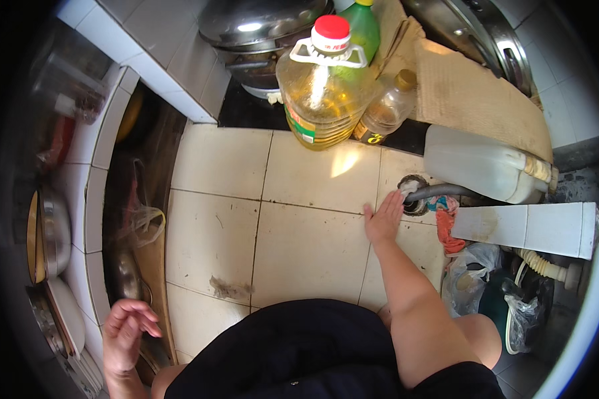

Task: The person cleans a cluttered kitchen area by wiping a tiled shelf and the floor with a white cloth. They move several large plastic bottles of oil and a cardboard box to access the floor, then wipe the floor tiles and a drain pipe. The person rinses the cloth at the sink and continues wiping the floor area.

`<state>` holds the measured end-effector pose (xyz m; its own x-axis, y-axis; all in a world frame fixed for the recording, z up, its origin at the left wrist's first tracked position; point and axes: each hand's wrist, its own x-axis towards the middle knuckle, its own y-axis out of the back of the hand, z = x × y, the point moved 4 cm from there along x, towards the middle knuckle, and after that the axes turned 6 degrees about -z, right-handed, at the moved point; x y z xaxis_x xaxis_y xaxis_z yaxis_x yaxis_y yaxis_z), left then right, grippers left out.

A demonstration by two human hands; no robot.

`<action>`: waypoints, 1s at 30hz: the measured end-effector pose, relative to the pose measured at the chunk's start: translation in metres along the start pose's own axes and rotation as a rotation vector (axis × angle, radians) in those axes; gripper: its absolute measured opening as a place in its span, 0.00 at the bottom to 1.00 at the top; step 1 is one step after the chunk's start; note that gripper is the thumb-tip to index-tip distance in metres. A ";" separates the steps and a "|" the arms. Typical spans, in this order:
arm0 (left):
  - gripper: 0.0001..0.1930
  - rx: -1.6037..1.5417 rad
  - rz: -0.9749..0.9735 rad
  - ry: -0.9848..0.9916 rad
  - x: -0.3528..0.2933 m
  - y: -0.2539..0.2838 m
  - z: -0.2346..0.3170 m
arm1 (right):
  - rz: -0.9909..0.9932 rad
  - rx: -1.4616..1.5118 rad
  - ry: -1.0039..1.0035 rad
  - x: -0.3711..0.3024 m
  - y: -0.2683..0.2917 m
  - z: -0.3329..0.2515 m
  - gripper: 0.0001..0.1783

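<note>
Watching from afar through the head camera, I look down on a floor of cream tiles (313, 253) with a round floor drain (416, 213) right of centre. A grey hose (446, 190) curves in from the right, its end over the drain mouth, beside a white wad (410, 185). The right hand (385, 219) is flat, fingers extended close together, gripping nothing I can see; its fingertips are at the hose end, though I cannot tell whether they touch it. The left hand (128, 332) is raised at lower left, loosely curled and apparently empty. For careful work here, I would steady the hose with light fingertip pressure, avoid pushing the wad deeper, and mind the orange cloth (448, 229) and the translucent plastic jug (476, 163) close by. The free left hand could brace the body's lean.
</note>
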<state>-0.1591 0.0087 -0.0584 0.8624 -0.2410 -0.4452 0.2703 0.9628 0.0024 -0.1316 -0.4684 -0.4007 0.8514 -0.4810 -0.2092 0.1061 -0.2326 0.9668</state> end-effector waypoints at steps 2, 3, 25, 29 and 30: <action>0.11 0.063 -0.131 0.094 0.006 -0.034 0.010 | -0.083 -0.059 0.114 -0.010 0.010 -0.007 0.43; 0.11 0.133 -0.241 0.148 0.015 -0.044 0.005 | -0.139 -0.105 0.168 -0.017 0.017 -0.005 0.43; 0.11 0.731 -0.665 0.014 0.141 -0.255 -0.054 | -0.625 0.206 0.463 -0.029 0.049 0.022 0.34; 0.11 0.645 -0.665 0.037 0.154 -0.286 -0.086 | -0.444 0.239 0.372 -0.011 0.070 0.043 0.22; 0.12 0.608 -0.657 0.060 0.153 -0.289 -0.094 | -0.359 0.214 0.277 0.001 0.075 0.062 0.21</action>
<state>-0.1452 -0.2955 -0.2114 0.4350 -0.6971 -0.5699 0.8960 0.3977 0.1975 -0.1547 -0.5386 -0.3373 0.8879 -0.1032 -0.4484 0.3344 -0.5245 0.7830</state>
